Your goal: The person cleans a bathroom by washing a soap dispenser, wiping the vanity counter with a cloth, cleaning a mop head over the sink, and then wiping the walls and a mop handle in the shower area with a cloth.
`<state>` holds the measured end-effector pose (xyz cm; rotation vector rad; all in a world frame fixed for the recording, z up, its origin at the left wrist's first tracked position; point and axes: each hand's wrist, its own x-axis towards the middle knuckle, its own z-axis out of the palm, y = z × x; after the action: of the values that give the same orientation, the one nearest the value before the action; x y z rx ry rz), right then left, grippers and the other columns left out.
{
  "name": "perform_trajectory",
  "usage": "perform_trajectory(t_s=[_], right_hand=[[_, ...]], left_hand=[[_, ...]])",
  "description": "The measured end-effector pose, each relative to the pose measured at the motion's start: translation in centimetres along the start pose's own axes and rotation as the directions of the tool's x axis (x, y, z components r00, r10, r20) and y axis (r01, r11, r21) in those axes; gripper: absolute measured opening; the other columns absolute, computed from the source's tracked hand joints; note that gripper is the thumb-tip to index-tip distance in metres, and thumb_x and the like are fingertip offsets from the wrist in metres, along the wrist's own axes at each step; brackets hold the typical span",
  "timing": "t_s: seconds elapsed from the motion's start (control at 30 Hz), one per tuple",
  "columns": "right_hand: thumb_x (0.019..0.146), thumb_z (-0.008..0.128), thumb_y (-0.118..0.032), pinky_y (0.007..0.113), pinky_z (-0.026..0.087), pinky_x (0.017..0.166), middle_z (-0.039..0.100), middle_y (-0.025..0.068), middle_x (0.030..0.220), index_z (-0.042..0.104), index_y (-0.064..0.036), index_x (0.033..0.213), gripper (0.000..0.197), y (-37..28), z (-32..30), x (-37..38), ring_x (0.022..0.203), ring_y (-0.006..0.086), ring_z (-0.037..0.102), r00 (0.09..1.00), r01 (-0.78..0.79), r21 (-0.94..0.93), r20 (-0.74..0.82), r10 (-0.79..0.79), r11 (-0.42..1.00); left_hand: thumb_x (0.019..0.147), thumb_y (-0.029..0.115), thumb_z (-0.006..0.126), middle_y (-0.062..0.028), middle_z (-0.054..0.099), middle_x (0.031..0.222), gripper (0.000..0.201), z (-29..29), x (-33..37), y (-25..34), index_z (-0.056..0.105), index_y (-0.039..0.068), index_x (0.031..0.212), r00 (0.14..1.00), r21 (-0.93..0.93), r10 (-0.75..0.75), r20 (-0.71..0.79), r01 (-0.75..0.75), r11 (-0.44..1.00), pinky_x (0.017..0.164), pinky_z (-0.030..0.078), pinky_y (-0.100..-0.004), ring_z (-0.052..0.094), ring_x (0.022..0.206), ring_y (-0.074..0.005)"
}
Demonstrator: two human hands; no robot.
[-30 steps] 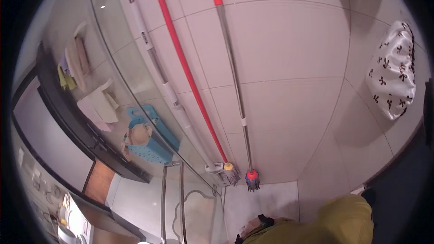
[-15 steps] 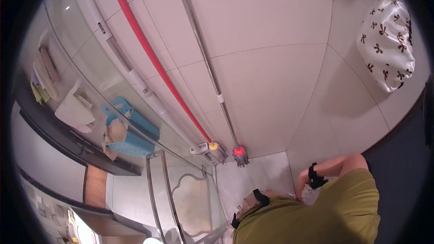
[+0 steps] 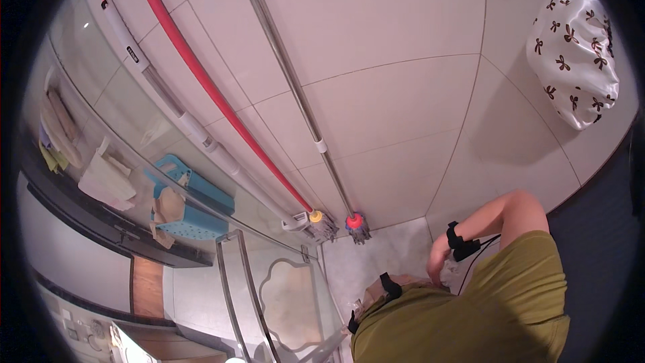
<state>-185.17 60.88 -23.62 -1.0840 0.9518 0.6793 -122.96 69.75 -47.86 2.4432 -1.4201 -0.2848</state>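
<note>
My right hand [image 3: 439, 259] reaches down low in the head view, a black strap [image 3: 455, 236] round its wrist. Its fingers look drawn together, and the tips go out of sight behind my olive-green shirt [image 3: 463, 309]. Beside them is some crumpled, whitish, see-through material [image 3: 454, 273]; whether the fingers grip it is hidden. Left of it, a second black band [image 3: 390, 286] crosses something beige and crinkled [image 3: 371, 293] in front of my shirt. My left hand cannot be made out clearly there; its fingers are hidden.
Several long-handled tools lean on the tiled wall, among them a mop with a red handle [image 3: 222, 101] and one with a metal handle [image 3: 285, 60]. A blue basket [image 3: 195, 218] stands behind the glass at left. A white bow-patterned bag [image 3: 571, 60] hangs at upper right.
My right forearm and elbow have come up a little, with the hand slightly further left. A thin black cable now shows beside the wrist. The view has shifted slightly.
</note>
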Motion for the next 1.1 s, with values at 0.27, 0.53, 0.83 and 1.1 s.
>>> perform_trajectory(t_s=[0.27, 0.53, 0.83, 1.1], right_hand=[[0.084, 0.066, -0.036, 0.036, 0.05, 0.073, 0.066, 0.0112, 0.088, 0.061, -0.0052, 0.098, 0.034, -7.4, -10.1, -18.6, 0.08, 0.0235, 0.062, 0.011, 0.125, -0.374, -0.925, -0.379, 0.919], [0.087, 0.053, -0.019, 0.042, 0.04, 0.099, 0.051, 0.0158, 0.128, 0.057, -0.0096, 0.123, 0.038, -9.3, -17.4, -38.1, 0.116, 0.0322, 0.049, -0.855, -0.511, -0.282, 0.065, -0.515, 0.812], [0.086, 0.047, -0.009, 0.042, 0.029, 0.112, 0.038, 0.0106, 0.145, 0.037, -0.0103, 0.14, 0.056, -6.9, -25.4, -23.0, 0.136, 0.0296, 0.034, 0.022, -0.888, -0.444, -0.3, -0.954, 0.119], [0.084, 0.055, -0.012, 0.044, 0.032, 0.099, 0.048, 0.0088, 0.128, 0.049, -0.0169, 0.136, 0.052, -14.8, -19.3, -45.8, 0.115, 0.0273, 0.044, -0.873, -0.448, 0.129, 0.149, -0.464, 0.885]], left_hand=[[0.092, 0.038, 0.056, -0.0257, 0.062, 0.106, 0.046, -0.4, 1.3, -1.7, 0.061, -0.005, 0.108, 0.986, 0.106, 0.163, 0.023, -0.164, 0.981, 0.084, 0.045, -0.0446, 0.058, 0.097, -0.0408], [0.09, 0.04, 0.058, -0.026, 0.06, 0.109, 0.052, 0.0, 0.7, 0.6, 0.057, -0.007, 0.112, 0.991, -0.121, -0.132, 0.033, 0.135, 0.983, 0.085, 0.044, -0.0445, 0.057, 0.097, -0.039], [0.091, 0.033, 0.058, -0.0277, 0.063, 0.099, 0.044, -2.0, 0.8, 6.8, 0.059, -0.009, 0.105, 0.975, -0.272, -0.183, -0.128, 0.143, 0.952, 0.078, 0.045, -0.0471, 0.058, 0.088, -0.0404], [0.09, 0.029, 0.06, -0.0268, 0.062, 0.103, 0.043, -6.7, 0.0, 13.0, 0.056, -0.01, 0.109, 0.956, -0.341, -0.256, -0.147, 0.194, 0.92, 0.081, 0.045, -0.0459, 0.057, 0.09, -0.0385]])
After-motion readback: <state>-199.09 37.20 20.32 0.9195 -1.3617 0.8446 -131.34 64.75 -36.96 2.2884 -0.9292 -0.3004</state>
